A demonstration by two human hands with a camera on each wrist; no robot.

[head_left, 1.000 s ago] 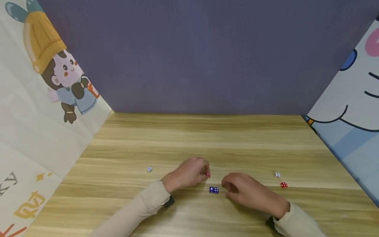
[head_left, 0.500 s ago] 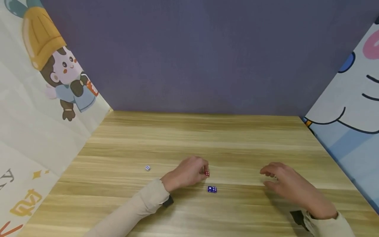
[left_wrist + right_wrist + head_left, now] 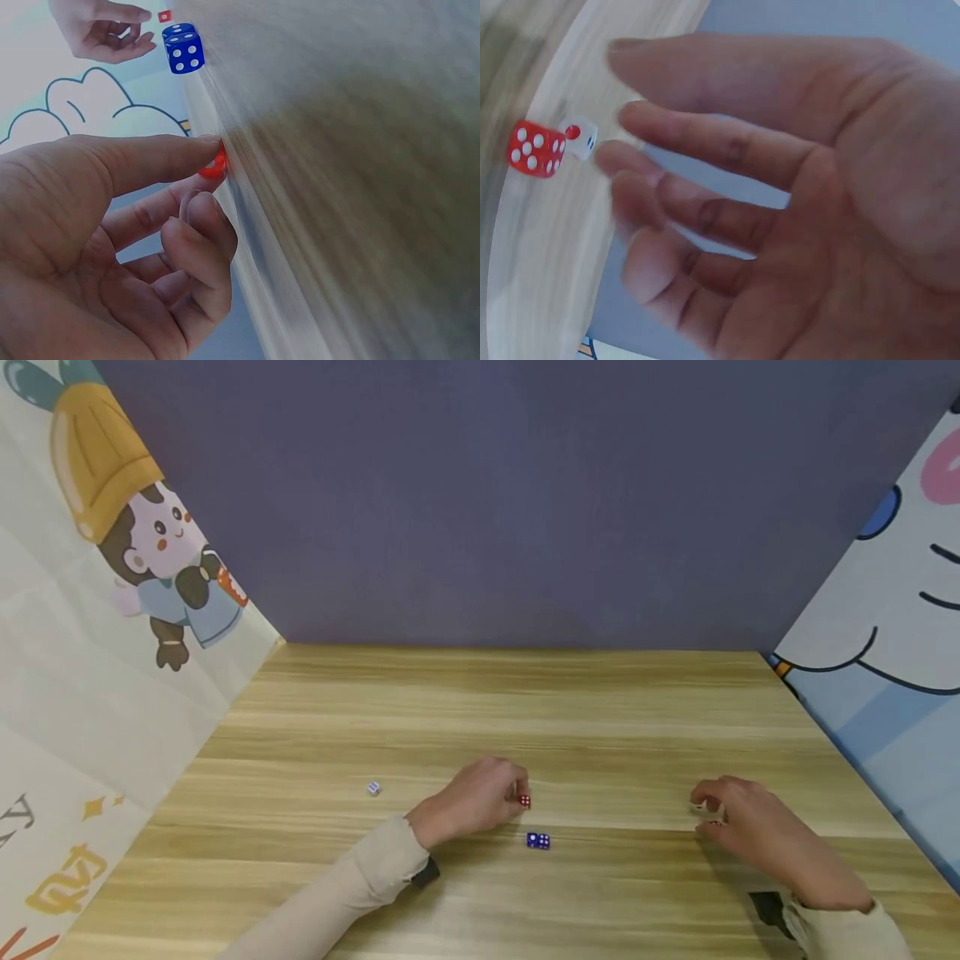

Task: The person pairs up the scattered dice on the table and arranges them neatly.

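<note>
My left hand (image 3: 480,795) pinches a red die (image 3: 525,801) between thumb and fingertips at the table's middle. The left wrist view shows the same red die (image 3: 213,166), partly covered by the fingers. Just nearer to me, two blue dice (image 3: 537,841) sit side by side. Over on the right, my right hand (image 3: 768,839) hovers with loosely bent fingers and nothing held. Beyond its fingertips in the right wrist view are a second red die (image 3: 536,148) and a white die (image 3: 583,142). From the head view the hand mostly covers those two.
Another white die (image 3: 374,788) lies on the wooden table (image 3: 525,710) to the left of the left forearm. A dark panel (image 3: 525,510) closes off the back. Printed sheets with cartoon figures (image 3: 180,543) flank both sides.
My right hand has moved right from beside the blue dice to over the right-hand white and red dice. The left hand stays in place, still holding its red die.
</note>
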